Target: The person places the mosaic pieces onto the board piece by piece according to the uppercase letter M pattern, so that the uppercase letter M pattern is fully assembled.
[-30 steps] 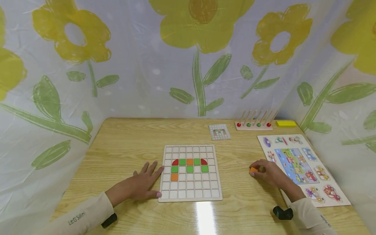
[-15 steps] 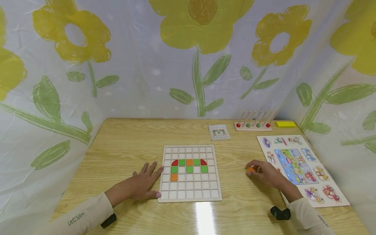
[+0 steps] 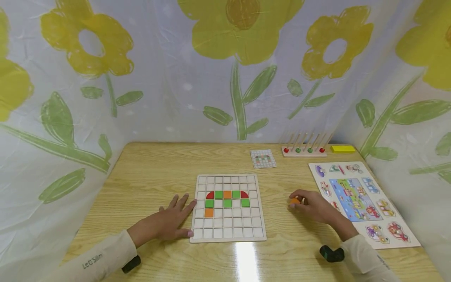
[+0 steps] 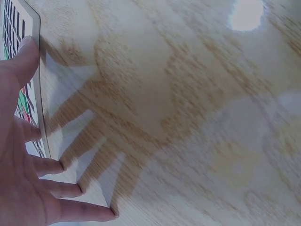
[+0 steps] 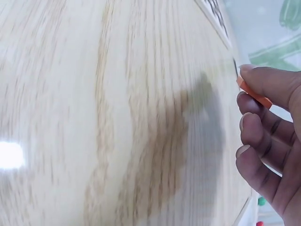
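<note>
A pale square grid board (image 3: 228, 232) lies mid-table, bearing red quarter-round tiles, green square tiles and orange square tiles in its upper and left cells. Spread fingers of my left hand (image 3: 172, 222) rest at the board's left edge; the left wrist view shows its thumb over the rim. To the right of the board, my right hand (image 3: 314, 207) pinches an orange square tile (image 5: 254, 92) between thumb and fingers. In the head view the fingers partly cover that tile.
Behind the board lies a small pattern card (image 3: 263, 159). A peg rack (image 3: 304, 152) with red and green beads and a yellow block (image 3: 343, 149) stand at the back right. A picture puzzle board (image 3: 366, 203) lies beside the right forearm.
My right hand has moved left toward the grid board, carrying the orange tile. The left hand and the tiles on the board have stayed put.
</note>
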Demonstrator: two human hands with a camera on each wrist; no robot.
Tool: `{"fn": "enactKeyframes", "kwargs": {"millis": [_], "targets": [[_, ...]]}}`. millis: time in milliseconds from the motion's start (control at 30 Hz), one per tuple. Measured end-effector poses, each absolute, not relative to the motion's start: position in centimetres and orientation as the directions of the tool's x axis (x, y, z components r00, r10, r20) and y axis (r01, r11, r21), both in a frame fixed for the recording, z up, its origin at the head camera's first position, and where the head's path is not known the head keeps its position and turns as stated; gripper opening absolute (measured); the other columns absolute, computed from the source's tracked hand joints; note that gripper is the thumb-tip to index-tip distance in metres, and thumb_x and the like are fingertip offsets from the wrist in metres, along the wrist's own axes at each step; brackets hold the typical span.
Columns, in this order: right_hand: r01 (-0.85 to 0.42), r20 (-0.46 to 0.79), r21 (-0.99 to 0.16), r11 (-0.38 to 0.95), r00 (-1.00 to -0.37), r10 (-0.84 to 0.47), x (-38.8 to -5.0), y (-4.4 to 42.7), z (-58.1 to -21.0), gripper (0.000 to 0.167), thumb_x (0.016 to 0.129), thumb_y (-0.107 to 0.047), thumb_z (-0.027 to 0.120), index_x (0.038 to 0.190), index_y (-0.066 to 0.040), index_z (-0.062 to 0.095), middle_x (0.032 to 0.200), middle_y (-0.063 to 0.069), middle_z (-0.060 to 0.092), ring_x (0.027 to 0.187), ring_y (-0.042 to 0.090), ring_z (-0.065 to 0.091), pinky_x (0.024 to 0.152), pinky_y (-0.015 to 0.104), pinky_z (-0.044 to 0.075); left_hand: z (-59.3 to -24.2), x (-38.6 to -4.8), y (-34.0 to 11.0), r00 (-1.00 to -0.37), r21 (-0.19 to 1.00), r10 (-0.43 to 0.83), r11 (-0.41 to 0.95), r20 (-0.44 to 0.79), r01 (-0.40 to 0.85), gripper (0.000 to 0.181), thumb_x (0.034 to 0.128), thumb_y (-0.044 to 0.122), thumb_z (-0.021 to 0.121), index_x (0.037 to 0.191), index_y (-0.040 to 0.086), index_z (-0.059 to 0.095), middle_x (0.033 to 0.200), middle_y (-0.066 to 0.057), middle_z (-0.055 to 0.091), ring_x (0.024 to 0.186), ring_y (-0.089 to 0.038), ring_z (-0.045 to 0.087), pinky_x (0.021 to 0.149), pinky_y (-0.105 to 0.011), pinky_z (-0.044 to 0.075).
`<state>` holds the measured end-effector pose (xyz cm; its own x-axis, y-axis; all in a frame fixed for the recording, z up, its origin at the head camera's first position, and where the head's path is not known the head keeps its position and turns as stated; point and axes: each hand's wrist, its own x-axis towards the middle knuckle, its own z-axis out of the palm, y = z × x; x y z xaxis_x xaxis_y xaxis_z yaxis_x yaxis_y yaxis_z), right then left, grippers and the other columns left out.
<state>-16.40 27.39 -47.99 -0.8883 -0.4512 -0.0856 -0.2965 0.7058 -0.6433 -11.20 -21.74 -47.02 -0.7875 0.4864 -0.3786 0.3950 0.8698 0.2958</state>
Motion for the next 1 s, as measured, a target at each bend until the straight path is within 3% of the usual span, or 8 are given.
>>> {"fn": "enactKeyframes", "kwargs": {"millis": [200,400,1000], "targets": [[-0.334,-0.033,-0.676,0.657,-0.877,-0.479,-16.4,26.6,-47.8,0.028,0.099,-0.023,0.066,0.123,-0.010,0.065,0.088,0.001,0.062,0.055,0.003,0.046,0.051,0.024,0.043,-46.9,-11.2,-21.7,-0.786,0.299,0.489,0.868,-0.379,0.396,0.097,0.0913,0.066,0.058,0.162,0.012,0.018,0.166,-0.026,0.010,0.148,-0.058,0.014,0.093,-0.082,0.034],[-0.356,-0.002,-0.678,0.643,-0.874,-0.486,-16.4,25.7,-47.8,0.023,0.097,-0.022,0.068,0.115,-0.009,0.068,0.088,-0.002,0.063,0.058,0.005,0.049,0.054,0.024,0.045,-47.0,-11.2,-21.8,-0.783,0.300,0.492,0.866,-0.380,0.399,0.097,0.0920,0.065,0.057,0.162,0.012,0.017,0.166,-0.026,0.009,0.148,-0.058,0.013,0.093,-0.082,0.034],[-0.347,-0.046,-0.692,0.634,-0.855,-0.517,-16.3,23.9,-47.7,0.027,0.098,-0.021,0.067,0.120,-0.005,0.069,0.092,0.002,0.064,0.060,0.005,0.051,0.053,0.024,0.045,-47.4,-11.2,-21.9,-0.789,0.283,0.494,0.866,-0.364,0.412,0.098,0.0913,0.068,0.055,0.162,0.013,0.018,0.166,-0.025,0.011,0.148,-0.057,0.015,0.092,-0.082,0.035]]}}
